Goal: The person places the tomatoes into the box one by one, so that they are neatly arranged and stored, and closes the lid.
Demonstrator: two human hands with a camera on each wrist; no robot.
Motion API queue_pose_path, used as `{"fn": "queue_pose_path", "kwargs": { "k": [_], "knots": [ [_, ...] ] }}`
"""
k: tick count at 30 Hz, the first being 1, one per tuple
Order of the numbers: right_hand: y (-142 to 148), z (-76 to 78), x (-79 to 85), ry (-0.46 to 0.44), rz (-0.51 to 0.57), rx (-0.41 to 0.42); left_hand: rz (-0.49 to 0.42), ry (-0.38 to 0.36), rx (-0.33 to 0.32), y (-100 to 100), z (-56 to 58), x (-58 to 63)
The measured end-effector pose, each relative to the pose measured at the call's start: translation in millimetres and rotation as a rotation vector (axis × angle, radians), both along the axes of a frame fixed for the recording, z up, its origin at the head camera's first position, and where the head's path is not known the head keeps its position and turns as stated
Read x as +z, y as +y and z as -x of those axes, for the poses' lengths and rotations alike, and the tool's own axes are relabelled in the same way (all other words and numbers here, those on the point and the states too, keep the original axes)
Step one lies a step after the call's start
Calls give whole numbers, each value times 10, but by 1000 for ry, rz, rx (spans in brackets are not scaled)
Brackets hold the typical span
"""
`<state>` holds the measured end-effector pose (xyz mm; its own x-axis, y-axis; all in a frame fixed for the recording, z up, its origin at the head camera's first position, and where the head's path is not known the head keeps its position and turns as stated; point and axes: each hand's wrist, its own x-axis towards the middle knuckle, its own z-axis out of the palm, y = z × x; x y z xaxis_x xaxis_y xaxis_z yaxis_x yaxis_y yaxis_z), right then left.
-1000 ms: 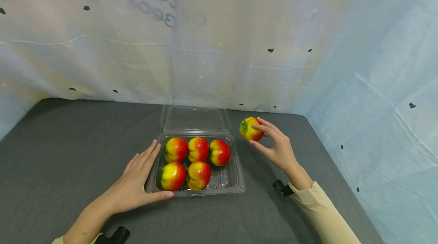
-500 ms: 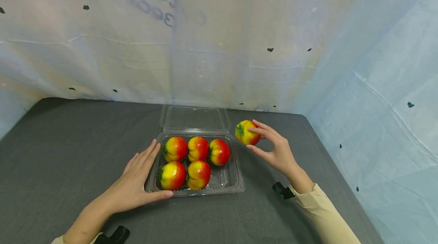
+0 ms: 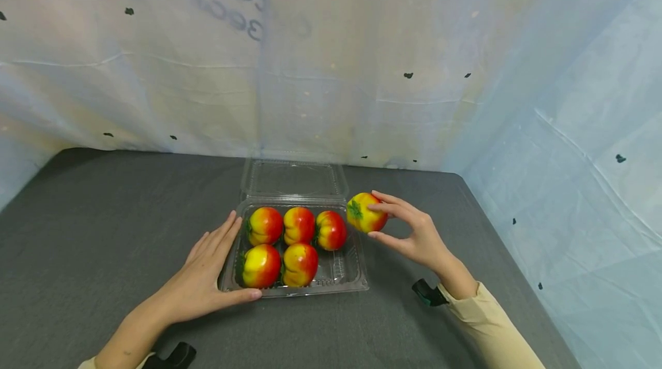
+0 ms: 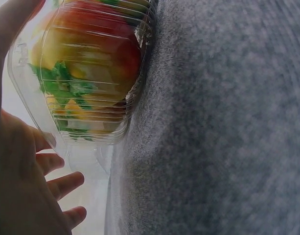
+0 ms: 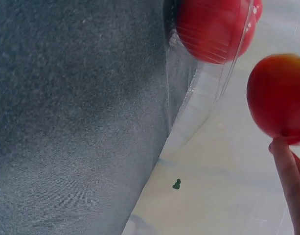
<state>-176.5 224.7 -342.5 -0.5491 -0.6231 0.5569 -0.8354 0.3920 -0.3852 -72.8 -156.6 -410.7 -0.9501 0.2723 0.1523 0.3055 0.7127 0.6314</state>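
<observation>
In the head view my right hand [image 3: 421,237] pinches a shiny red-and-yellow fruit [image 3: 366,213] by thumb and fingertips. It is held up at the right rim of a clear plastic clamshell box [image 3: 357,285], its green leafy top facing left. Several matching fruits [image 3: 300,265] sit inside in two rows. My left hand [image 3: 201,283] lies against the box's left side, fingers straight, thumb along the front rim. The left wrist view shows a fruit [image 4: 91,54] through the ribbed wall, beside the fingers. The right wrist view shows the held fruit [image 5: 279,98] above and apart from the box.
The box's clear lid [image 3: 295,179] lies folded back behind it. At the box's front right is a bare spot [image 3: 331,271]. A dark grey cloth [image 3: 129,214] covers the table, and pale sheeting [image 3: 331,70] hangs behind and at the right.
My right hand has carried the fruit leftward and nearer to me, from right of the box to its rim, turning the green top more into view. The left hand has stayed still.
</observation>
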Motion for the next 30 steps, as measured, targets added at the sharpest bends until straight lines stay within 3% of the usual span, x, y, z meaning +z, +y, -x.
{"fn": "queue_pose_path", "kwargs": {
  "k": [30],
  "knots": [
    [-70,-102,37,-162,-66,211,-20,-7,-9,-10,7,-23]
  ]
}}
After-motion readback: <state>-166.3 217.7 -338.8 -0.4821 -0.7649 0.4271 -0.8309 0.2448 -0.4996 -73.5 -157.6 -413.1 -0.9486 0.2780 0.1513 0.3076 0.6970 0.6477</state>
